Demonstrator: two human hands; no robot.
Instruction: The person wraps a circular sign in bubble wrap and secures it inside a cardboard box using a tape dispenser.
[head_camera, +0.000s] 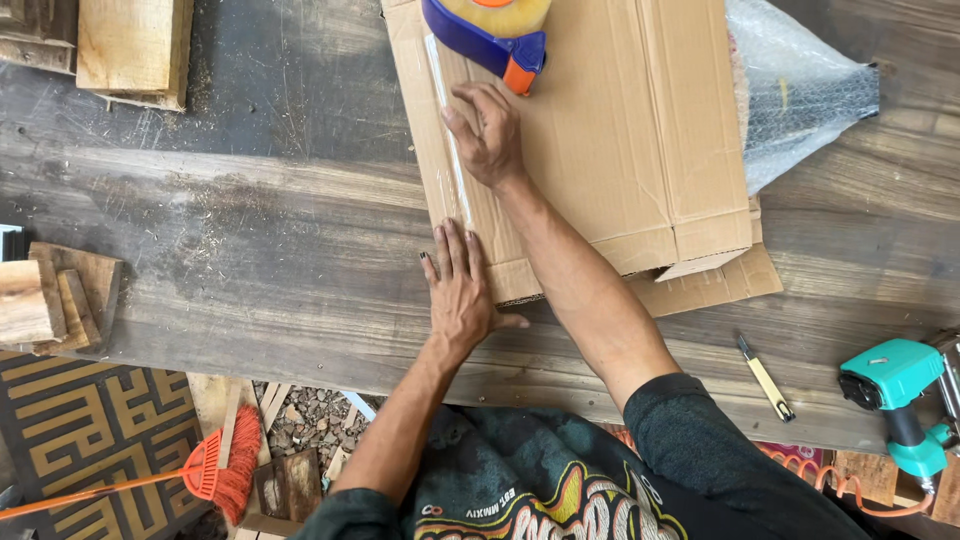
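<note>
Two hands, left hand (458, 290), right hand (487, 135), flat on one cardboard box (620, 130), perhaps taped

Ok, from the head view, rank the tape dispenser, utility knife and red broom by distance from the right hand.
1. tape dispenser, just beyond the right hand on the box.
2. utility knife, on the table near the right edge.
3. red broom, on the floor at lower left.

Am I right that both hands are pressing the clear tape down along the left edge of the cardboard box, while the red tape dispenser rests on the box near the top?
Not quite: the tape dispenser is blue with an orange tip, not red, as the head view shows. The rest holds: the left hand and right hand press the clear tape along the left edge of the cardboard box.
</note>
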